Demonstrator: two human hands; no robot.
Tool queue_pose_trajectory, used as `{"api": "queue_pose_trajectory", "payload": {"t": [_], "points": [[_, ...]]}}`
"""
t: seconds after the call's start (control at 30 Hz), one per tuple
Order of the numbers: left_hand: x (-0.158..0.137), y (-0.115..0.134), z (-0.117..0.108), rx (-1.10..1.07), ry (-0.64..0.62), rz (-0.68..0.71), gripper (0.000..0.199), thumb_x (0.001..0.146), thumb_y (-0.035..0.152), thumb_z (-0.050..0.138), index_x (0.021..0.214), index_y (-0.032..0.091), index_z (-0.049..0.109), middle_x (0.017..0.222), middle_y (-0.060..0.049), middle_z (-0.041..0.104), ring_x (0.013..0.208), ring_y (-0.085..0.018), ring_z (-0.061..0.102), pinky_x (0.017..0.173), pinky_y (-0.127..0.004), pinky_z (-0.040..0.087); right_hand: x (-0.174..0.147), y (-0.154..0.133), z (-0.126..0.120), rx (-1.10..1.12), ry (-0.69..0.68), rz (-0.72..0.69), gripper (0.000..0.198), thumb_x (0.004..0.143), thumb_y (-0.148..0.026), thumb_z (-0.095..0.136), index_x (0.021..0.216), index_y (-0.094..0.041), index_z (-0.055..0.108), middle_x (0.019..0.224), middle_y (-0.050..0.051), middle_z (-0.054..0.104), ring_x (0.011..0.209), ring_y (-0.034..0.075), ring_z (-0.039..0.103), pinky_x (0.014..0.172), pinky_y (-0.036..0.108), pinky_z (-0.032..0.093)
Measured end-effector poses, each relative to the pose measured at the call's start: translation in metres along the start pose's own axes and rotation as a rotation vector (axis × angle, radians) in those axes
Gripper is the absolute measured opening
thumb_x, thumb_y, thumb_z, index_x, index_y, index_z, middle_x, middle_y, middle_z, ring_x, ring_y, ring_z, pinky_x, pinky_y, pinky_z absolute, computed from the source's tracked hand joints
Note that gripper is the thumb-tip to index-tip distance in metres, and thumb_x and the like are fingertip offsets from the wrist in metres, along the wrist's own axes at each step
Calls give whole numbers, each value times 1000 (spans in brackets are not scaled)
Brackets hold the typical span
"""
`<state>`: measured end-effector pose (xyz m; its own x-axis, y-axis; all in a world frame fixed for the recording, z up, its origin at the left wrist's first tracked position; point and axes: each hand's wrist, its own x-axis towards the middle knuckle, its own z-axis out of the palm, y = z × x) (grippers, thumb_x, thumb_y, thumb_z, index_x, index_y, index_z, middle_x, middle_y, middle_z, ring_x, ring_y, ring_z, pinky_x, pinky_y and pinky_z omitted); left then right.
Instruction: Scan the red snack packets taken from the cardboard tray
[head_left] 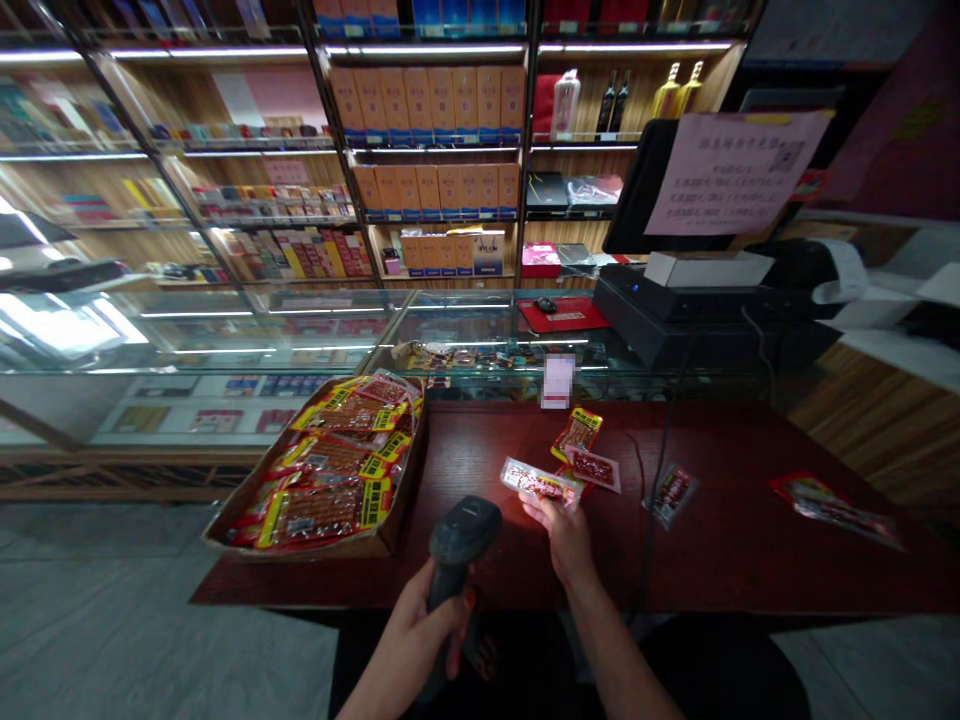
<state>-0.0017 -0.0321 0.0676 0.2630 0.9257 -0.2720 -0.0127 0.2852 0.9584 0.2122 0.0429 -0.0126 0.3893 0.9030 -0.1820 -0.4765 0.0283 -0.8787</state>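
My left hand (424, 620) is closed around the handle of a dark barcode scanner (466, 528), its head tilted up over the table's front edge. In my right hand (562, 535) a narrow snack packet (536, 480), clear and white with red contents, is pinched above the dark red table (480, 430). Just beyond it a yellow-and-red snack packet (579, 432) and a smaller red-brown packet (595, 468) overlap on the tabletop. Farther right lies a dark packet (673, 495). Near the right end rests a longer red and clear packet (836, 508).
An open cardboard box (409, 500) heaped with snack packets stands at the left of the table. Behind are a glass display counter (465, 325), a mouse (546, 305) on a red pad (577, 318) and a monitor (645, 190) with a paper sign. A cable (660, 430) hangs at right.
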Motion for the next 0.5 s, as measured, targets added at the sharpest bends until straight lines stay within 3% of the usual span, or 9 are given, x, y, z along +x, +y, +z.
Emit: {"api": "queue_pose_trajectory", "payload": {"t": [0.2,0.5], "points": [[4,6,8,-10,5,-75,24,73,32,65,92,19,59,49,8,56,31,-8,42,34,-18,28,-1,2,-2,11,-17,-8,38,66,-38,83,96,-19,71,91,6,80,87,28,78,83,42,63],[5,2,8,-22,30,-10,22,74,23,59,95,19,57,50,8,55,33,-9,44,35,-18,32,-6,4,-6,19,-28,-27,36,69,-42,80,94,-18,72,91,7,80,83,27,78,79,41,64]]}}
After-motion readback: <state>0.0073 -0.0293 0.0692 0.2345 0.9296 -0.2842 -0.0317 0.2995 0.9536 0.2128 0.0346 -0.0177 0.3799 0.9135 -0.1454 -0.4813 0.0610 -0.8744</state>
